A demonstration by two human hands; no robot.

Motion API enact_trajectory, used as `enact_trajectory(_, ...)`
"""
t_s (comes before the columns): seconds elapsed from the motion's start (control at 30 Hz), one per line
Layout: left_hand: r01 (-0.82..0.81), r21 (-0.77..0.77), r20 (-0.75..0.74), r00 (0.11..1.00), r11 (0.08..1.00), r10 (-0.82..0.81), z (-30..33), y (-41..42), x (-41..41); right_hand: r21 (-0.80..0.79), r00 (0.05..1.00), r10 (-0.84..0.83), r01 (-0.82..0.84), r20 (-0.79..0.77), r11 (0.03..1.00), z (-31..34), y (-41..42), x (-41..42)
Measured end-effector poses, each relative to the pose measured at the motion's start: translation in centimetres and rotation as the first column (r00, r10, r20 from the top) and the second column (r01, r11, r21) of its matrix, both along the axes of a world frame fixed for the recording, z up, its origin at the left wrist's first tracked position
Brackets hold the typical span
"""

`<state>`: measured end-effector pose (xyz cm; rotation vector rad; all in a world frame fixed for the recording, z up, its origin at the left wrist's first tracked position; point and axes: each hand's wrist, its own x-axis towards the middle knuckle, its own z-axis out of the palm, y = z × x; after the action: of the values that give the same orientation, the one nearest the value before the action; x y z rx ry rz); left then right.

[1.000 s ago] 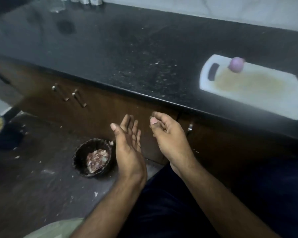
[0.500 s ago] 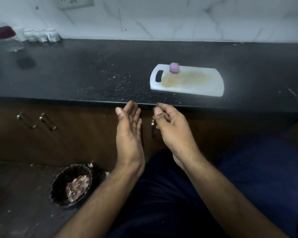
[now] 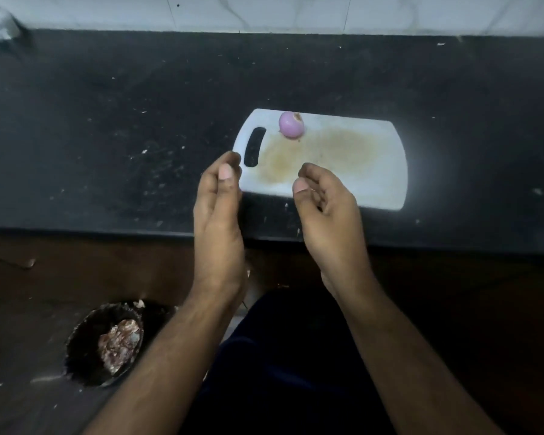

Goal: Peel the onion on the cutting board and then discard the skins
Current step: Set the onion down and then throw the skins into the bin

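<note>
- The onion (image 3: 291,124) sits at the cutting board's (image 3: 352,171) far edge, at about 11 o'clock on it, looking mostly bare and pale purple.
- Left hand (image 3: 218,208) and right hand (image 3: 325,211) hover over the near surface (image 3: 107,120), loosely curled, holding nothing.
- Reach toward 12 o'clock, pin the onion with one hand, and pick off any remnant near its brownish tip.
- Skins belong in the floor bowl (image 3: 106,343) at 7 o'clock.

Black counter (image 3: 107,120) (speckled), white cutting board (image 3: 374,171), floor (image 3: 19,324), bowl (image 3: 76,346)
</note>
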<state>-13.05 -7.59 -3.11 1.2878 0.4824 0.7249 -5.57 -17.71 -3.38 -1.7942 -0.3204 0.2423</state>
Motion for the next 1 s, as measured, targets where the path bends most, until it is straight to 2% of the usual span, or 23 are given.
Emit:
enact_trajectory(0.1,-0.047,0.068,-0.093,0.994,0.997,0.053,-0.8,1.3,3.4,-0.074,0.996,0.006,0.0,0.089,0.997,-0.8,0.6,3.6)
enact_trajectory(0.17,-0.062,0.121,-0.18,0.98,0.991,0.084,-1.4,2.0,5.2,-0.165,0.974,0.007,0.031,0.225,0.986,-1.4,0.7,5.7)
enact_trajectory(0.27,-0.023,0.32,-0.361,0.921,0.947,0.145,-2.2,3.2,7.1,-0.463,0.921,0.078,0.117,0.381,0.879,-2.1,0.2,8.7)
enact_trajectory(0.33,0.097,0.431,-0.489,0.861,0.897,0.141,-2.3,3.7,7.9,-0.633,0.915,0.128,0.159,0.382,0.758,-1.9,-0.5,9.6)
enact_trajectory(0.4,0.244,0.529,-0.613,0.772,0.813,0.167,-2.3,3.8,8.1,-0.706,0.903,0.197,0.147,0.381,0.693,-1.8,-1.0,9.7)
enact_trajectory(0.47,0.343,0.599,-0.673,0.705,0.723,0.223,-2.2,3.6,7.7,-0.755,0.895,0.282,0.087,0.345,0.649,-1.4,-1.5,9.8)
enact_trajectory(0.6,0.443,0.597,-0.738,0.631,0.669,0.24,-1.6,2.6,6.7,-0.768,0.893,0.361,-0.028,0.268,0.639,-0.7,-2.4,10.9)
enact_trajectory(0.7,0.479,0.571,-0.774,0.586,0.667,0.241,-1.0,2.0,7.1,-0.775,0.883,0.396,-0.059,0.254,0.629,-0.7,-2.8,11.4)
enact_trajectory(0.77,0.489,0.567,-0.763,0.615,0.663,0.199,-0.6,2.2,7.7,-0.786,0.881,0.405,-0.064,0.246,0.615,-0.6,-2.7,11.4)
enact_trajectory(0.9,0.524,0.607,-0.681,0.731,0.597,0.052,0.3,3.1,9.5,-0.79,0.895,0.381,-0.056,0.231,0.611,0.3,-2.2,11.7)
enact_trajectory(1.0,0.445,0.579,-0.642,0.765,0.683,0.046,0.9,3.9,11.2,-0.736,0.892,0.395,-0.114,0.22,0.667,1.2,-1.2,12.9)
